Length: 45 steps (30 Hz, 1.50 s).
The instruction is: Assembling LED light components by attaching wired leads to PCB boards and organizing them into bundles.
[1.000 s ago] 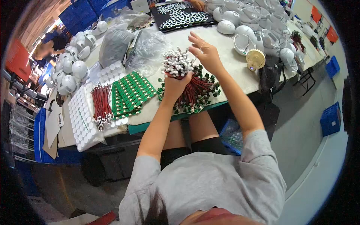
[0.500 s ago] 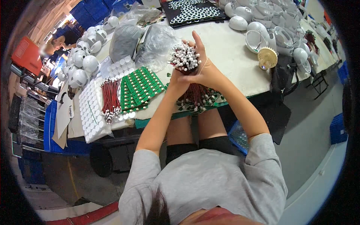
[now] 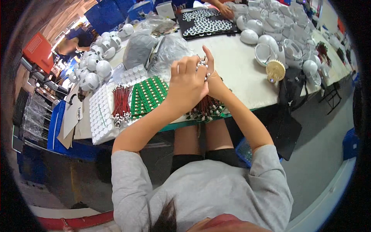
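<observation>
Raised over the table's front edge, my left hand (image 3: 188, 79) curls its fingers over the top of a bundle of connector wires (image 3: 201, 69). Only some of the bundle's small white plugs show between the hands. My right hand (image 3: 215, 82) closes round the same bundle from the right, its thumb pointing up. Just below lies a heap of dark red wires with white plugs (image 3: 208, 109) at the table edge. To the left of my hands are green circuit board panels (image 3: 148, 96) and a laid-out bunch of red wires (image 3: 121, 101).
White round discs (image 3: 101, 116) lie at the left end of the table (image 3: 241, 91). White domed shells are piled at left (image 3: 92, 62) and right (image 3: 266, 42). A small yellow fan (image 3: 275, 70) stands at right. Across the table, another person's hand (image 3: 225, 11) is beside a black tray of rings (image 3: 208, 27).
My left hand has moved up from beneath and now covers the bundle's plugs. The view has shifted slightly. Another person's hand has appeared by the black tray.
</observation>
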Motion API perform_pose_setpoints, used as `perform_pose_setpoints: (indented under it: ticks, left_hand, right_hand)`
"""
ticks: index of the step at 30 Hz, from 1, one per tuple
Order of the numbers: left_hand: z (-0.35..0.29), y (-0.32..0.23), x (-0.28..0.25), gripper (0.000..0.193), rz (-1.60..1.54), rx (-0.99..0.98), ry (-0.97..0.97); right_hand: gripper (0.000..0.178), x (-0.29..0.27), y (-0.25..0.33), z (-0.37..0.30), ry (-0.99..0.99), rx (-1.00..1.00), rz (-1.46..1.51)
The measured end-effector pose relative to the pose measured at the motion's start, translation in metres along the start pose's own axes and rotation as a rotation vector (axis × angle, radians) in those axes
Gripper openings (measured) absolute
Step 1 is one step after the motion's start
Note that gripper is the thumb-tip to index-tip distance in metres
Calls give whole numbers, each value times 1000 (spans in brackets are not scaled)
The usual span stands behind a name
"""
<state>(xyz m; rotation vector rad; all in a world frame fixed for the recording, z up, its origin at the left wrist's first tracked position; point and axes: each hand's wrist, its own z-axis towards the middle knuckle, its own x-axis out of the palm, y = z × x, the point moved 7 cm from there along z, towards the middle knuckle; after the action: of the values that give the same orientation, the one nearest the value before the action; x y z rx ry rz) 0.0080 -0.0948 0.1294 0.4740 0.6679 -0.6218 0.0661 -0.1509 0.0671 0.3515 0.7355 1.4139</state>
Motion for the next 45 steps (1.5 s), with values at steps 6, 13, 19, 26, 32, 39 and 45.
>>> perform_pose_setpoints:
  ticks: [6,13,19,26,32,39,45]
  left_hand:
    - [7,-7,-1,41,168,-13,92]
    - [12,-19,18,29,591,130,100]
    - [7,-14,12,31,582,117,92]
    - [-8,5,-15,27,374,45,-12]
    - [-7,5,-12,27,384,38,-102]
    - [-4,6,-21,23,350,37,-75]
    - [-22,41,-33,10,115,-231,-161]
  right_hand:
    - [76,-7,15,-1,-7,10,43]
    - [65,22,34,9,-721,-258,1018]
    - [68,10,15,7,-140,-99,-233]
    - [63,16,17,8,13,71,-232]
    - [61,19,31,13,-82,-20,-472]
    - [57,15,22,9,-221,117,-39]
    - [57,12,40,11,-64,-51,-290]
